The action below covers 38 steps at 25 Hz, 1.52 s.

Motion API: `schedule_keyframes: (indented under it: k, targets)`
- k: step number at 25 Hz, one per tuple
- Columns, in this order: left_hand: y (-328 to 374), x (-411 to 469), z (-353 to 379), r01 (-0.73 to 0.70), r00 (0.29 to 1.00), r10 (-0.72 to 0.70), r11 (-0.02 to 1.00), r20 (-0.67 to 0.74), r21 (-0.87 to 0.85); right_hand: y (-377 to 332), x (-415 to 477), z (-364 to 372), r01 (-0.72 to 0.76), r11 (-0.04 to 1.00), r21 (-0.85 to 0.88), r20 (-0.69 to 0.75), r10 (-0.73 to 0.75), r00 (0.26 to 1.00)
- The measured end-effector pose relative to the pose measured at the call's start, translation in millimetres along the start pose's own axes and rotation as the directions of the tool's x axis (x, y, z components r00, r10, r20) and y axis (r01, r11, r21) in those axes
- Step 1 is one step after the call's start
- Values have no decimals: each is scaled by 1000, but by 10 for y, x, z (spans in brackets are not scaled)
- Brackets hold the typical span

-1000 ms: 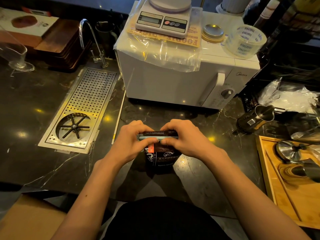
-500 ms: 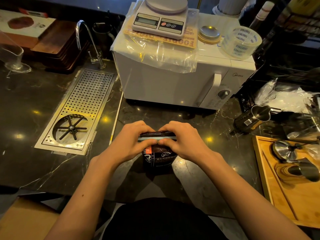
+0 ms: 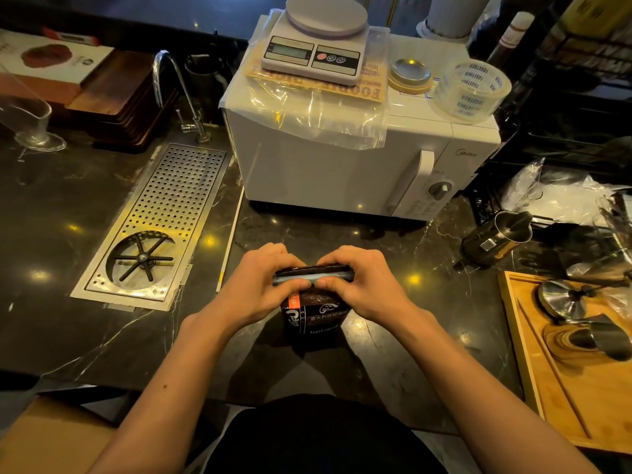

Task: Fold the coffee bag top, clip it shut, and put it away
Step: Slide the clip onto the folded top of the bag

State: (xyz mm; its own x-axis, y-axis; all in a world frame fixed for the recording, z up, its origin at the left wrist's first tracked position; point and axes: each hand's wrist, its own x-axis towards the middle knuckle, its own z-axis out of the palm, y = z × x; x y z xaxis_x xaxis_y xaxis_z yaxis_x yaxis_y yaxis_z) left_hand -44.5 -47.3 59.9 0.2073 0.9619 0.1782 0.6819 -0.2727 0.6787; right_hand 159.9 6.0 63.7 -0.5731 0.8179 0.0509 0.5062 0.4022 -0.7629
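A dark coffee bag (image 3: 316, 316) with white lettering and an orange tab stands upright on the black marble counter, right in front of me. Its top is folded over, and a pale blue-grey clip (image 3: 313, 278) lies lengthwise along the fold. My left hand (image 3: 260, 285) grips the left end of the clip and fold. My right hand (image 3: 362, 285) grips the right end. Both thumbs press on the near side and meet at the middle. The fingers hide the far side of the fold.
A white microwave (image 3: 342, 165) stands behind the bag, carrying a kitchen scale (image 3: 316, 46) and a tape roll (image 3: 473, 90). A steel drip tray (image 3: 157, 224) with rinser lies at the left. At the right are a metal pitcher (image 3: 496, 237) and a wooden tray (image 3: 574, 388) with tools.
Both hands stay on the clip and folded top; the thumbs have closed in toward the middle. The view has shifted slightly.
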Motion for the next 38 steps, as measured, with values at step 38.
schedule_keyframes:
  k: [38]
  targets:
    - [18,-211,60,240,924,-325,902,-200,-359,120,-129,-235,-96,985,140,24,93,995]
